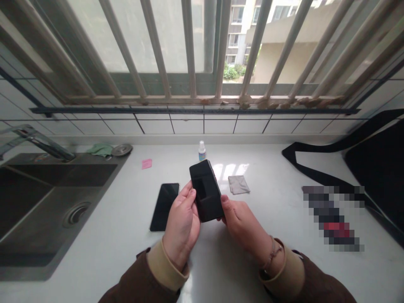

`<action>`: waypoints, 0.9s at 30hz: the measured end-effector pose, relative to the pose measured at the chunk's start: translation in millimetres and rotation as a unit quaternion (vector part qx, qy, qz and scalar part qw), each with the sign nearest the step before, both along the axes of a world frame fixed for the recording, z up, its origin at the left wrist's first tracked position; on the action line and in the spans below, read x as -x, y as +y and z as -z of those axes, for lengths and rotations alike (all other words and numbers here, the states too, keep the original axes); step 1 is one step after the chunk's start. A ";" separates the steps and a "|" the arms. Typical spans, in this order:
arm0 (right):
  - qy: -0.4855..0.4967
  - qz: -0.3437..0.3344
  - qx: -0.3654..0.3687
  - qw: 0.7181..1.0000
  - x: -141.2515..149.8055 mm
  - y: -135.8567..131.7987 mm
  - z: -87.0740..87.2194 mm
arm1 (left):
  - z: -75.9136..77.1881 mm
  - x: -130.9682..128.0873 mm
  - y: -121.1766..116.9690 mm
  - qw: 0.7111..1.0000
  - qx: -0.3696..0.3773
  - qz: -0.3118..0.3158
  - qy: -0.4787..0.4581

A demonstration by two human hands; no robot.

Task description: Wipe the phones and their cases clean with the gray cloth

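Note:
A black smartphone with a dark screen is held up over the white counter, tilted a little to the left. Along its left edge my left hand grips it, thumb at the side and the other fingers mostly hidden behind. My right hand holds the lower right corner, its thumb on the edge. A second dark-screened phone lies flat on the counter, left of my left hand. Behind the held phone stands a small spray bottle with a white cap. A folded grey cloth lies to the right.
At the left is a steel sink with a faucet. A green cloth and a metal drain strainer sit behind it. A pink slip lies on the counter. A black bag with a strap rests at the right, near a blurred-out item.

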State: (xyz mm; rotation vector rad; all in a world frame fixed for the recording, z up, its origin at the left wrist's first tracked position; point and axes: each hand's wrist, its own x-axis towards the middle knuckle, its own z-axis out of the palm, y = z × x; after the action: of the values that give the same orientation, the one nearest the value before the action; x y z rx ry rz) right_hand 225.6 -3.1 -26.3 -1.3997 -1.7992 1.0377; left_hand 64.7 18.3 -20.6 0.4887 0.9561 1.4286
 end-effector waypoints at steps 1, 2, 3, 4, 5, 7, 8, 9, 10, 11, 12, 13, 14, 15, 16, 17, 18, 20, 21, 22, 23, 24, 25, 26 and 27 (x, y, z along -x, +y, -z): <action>-0.006 -0.009 -0.005 1.000 0.6 -0.6 -0.4 | -0.6 0.4 0.2 1.000 -0.001 -0.003 0.003; -0.017 -0.012 -0.014 1.000 1.1 -0.7 -0.8 | -1.2 0.3 0.1 1.000 -0.001 -0.004 0.004; -0.034 -0.012 -0.025 0.999 1.4 -0.5 -0.8 | -1.9 -0.1 -0.2 1.000 -0.001 -0.006 0.004; -0.053 -0.010 -0.035 0.998 1.7 0.0 -0.6 | -2.5 -0.9 -0.5 1.000 0.000 -0.008 0.003; -0.071 -0.009 -0.043 0.997 2.1 0.8 0.1 | -3.0 -2.0 -0.7 1.000 0.005 -0.014 0.002; -0.092 -0.013 -0.047 0.995 3.1 2.4 2.1 | -3.5 -4.2 -0.8 0.999 0.026 -0.034 0.002; -0.098 -0.015 -0.045 0.994 3.7 3.1 3.2 | -3.5 -5.1 -0.5 0.998 0.043 -0.049 0.005; -0.103 -0.017 -0.043 0.994 4.4 3.4 4.1 | -3.4 -5.6 -0.1 0.996 0.060 -0.065 0.011; -0.107 -0.017 -0.040 0.993 5.0 3.4 4.8 | -3.1 -5.8 0.5 0.994 0.074 -0.079 0.019; -0.109 -0.019 -0.038 0.993 5.3 3.2 5.1 | -2.9 -5.5 1.1 0.992 0.083 -0.087 0.026; -0.107 -0.021 -0.034 0.993 5.3 2.8 5.1 | -2.7 -5.0 1.6 0.992 0.087 -0.088 0.030; -0.102 -0.022 -0.031 0.994 4.7 2.3 4.8 | -2.5 -4.1 2.0 0.992 0.088 -0.085 0.031; -0.093 -0.020 -0.028 0.995 3.6 2.0 4.5 | -2.6 -3.2 2.1 0.993 0.088 -0.079 0.030; -0.081 -0.012 -0.024 0.996 1.8 2.1 4.2 | -2.8 -2.3 1.7 0.993 0.088 -0.067 0.028; -0.065 0.003 -0.019 0.998 -0.5 2.8 4.1 | -3.2 -1.7 0.8 0.994 0.089 -0.048 0.028; -0.045 0.027 -0.010 0.999 -3.2 4.1 4.3 | -3.7 -1.4 -0.7 0.995 0.088 -0.020 0.030; -0.021 0.055 0.000 0.998 -6.0 5.9 4.9 | -4.3 -1.3 -2.8 0.996 0.084 0.021 0.035; 0.027 0.106 0.021 0.994 -11.5 11.0 6.7 | -4.8 -2.0 -7.7 0.989 0.067 0.120 0.048; 0.045 0.127 0.026 0.991 -13.7 13.8 7.8 | -4.5 -2.4 -10.1 0.983 0.058 0.165 0.056; 0.057 0.145 0.026 0.987 -15.5 16.4 8.9 | -3.8 -2.8 -12.2 0.976 0.050 0.201 0.064; 0.062 0.158 0.023 0.985 -16.8 18.6 9.9 | -2.5 -2.9 -13.7 0.970 0.044 0.228 0.071; 0.064 0.169 0.021 0.983 -17.6 20.4 10.8 | -0.8 -2.7 -14.7 0.965 0.038 0.247 0.078; 0.063 0.177 0.020 0.982 -18.0 21.7 11.6 | 1.2 -2.2 -15.2 0.961 0.033 0.261 0.085; 0.060 0.184 0.021 0.981 -18.2 22.5 12.3 | 3.3 -1.4 -15.1 0.958 0.027 0.271 0.092; 0.056 0.189 0.022 0.980 -18.1 23.0 12.9 | 5.3 -0.5 -14.7 0.955 0.019 0.279 0.100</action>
State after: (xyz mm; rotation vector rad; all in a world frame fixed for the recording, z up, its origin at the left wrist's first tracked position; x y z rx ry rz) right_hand 243.7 19.9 -39.2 -1.5990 -1.3665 0.9361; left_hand 65.2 3.6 -25.9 0.8130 0.9077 0.8579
